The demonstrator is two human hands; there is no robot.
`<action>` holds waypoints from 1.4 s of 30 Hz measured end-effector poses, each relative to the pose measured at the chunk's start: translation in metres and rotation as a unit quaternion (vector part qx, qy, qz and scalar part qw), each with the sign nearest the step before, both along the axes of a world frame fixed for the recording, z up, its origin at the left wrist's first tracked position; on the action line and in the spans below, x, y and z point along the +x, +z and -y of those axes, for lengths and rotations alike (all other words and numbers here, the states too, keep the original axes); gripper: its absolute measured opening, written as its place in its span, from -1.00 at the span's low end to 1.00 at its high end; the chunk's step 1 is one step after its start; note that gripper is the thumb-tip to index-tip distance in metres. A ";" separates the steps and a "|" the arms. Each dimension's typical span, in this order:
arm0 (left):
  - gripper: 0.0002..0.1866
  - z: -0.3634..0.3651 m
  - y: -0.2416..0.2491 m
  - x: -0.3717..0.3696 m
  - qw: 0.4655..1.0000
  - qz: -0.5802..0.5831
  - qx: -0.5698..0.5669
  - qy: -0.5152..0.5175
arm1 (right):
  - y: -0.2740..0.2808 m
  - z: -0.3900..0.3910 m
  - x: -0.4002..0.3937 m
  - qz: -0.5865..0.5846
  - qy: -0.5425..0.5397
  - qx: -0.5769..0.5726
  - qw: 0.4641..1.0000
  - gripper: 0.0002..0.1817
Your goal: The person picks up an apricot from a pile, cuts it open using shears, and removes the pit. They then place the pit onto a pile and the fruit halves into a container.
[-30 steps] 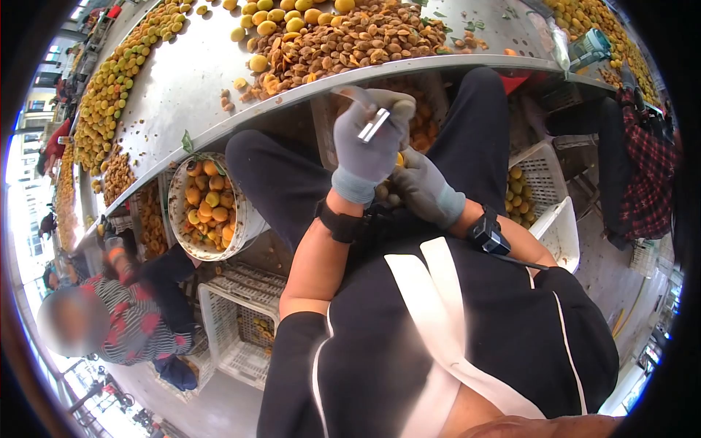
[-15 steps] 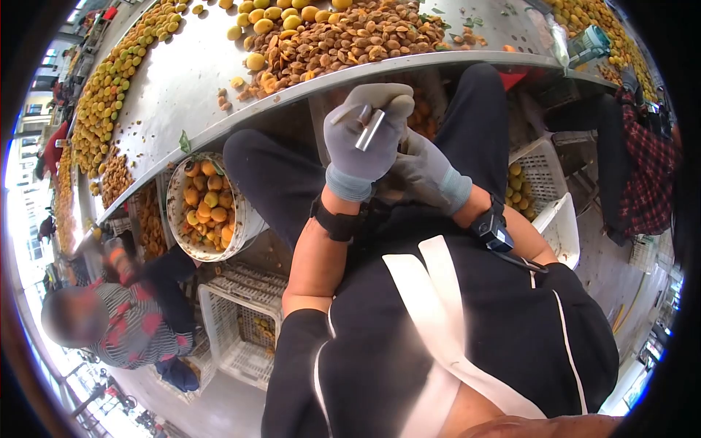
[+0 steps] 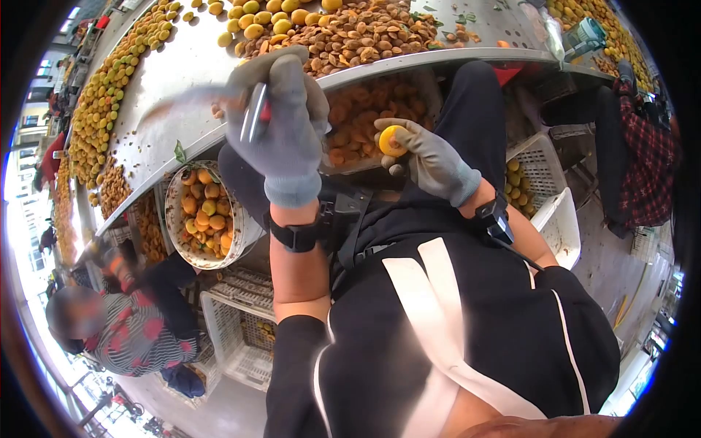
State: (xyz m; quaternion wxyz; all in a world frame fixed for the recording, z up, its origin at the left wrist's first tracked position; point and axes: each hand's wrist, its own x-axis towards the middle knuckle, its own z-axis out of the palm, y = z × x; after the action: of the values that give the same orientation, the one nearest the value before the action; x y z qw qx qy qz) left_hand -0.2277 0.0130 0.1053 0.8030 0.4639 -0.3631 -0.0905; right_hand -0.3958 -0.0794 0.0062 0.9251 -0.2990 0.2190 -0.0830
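Observation:
My left hand, in a grey glove, is shut around a small knife with a metal handle; its blade is blurred and points left over the table edge. My right hand, also gloved, holds a yellow apricot in its fingertips above my lap. The two hands are apart. Under them a container of orange apricot halves sits below the table. A heap of brown pits and whole yellow apricots lie on the metal table.
A white bucket of apricots stands left of my knee. White plastic crates sit on the floor, another crate with fruit at right. One person in a striped top sits lower left; a plaid sleeve shows at right.
My left hand with the knife has lifted away to the upper left, separating from my right hand. The right hand now shows the apricot openly in its fingertips.

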 end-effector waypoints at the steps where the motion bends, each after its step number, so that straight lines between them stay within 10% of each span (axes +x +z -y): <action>1: -0.82 0.001 -0.004 -0.002 1.000 0.001 0.001 -0.002 | 0.000 0.000 0.000 0.001 -0.002 0.001 1.000 -0.62; 5: -0.83 0.005 -0.042 -0.021 0.952 -0.191 0.239 -0.023 | 0.001 0.005 0.004 0.016 -0.049 0.017 0.999 -0.65; 13: -0.54 0.005 -0.097 -0.047 0.911 -0.031 0.379 -0.159 | -0.022 0.013 0.005 -0.023 -0.112 0.107 0.988 -0.69; 27: -0.37 0.005 -0.128 -0.037 0.902 -0.097 0.321 -0.272 | -0.006 0.006 0.010 -0.044 -0.058 0.148 0.986 -0.77; 42: -0.60 0.030 -0.100 -0.047 0.953 -0.154 0.214 -0.151 | -0.025 0.008 0.047 0.037 -0.249 -0.316 0.914 -0.86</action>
State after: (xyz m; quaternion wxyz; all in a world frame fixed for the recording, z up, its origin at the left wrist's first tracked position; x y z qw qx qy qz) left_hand -0.2747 -0.0169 0.0051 0.7078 0.5454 -0.2730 -0.3565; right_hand -0.3487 -0.0875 -0.0186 0.7388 -0.5084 0.2140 -0.3872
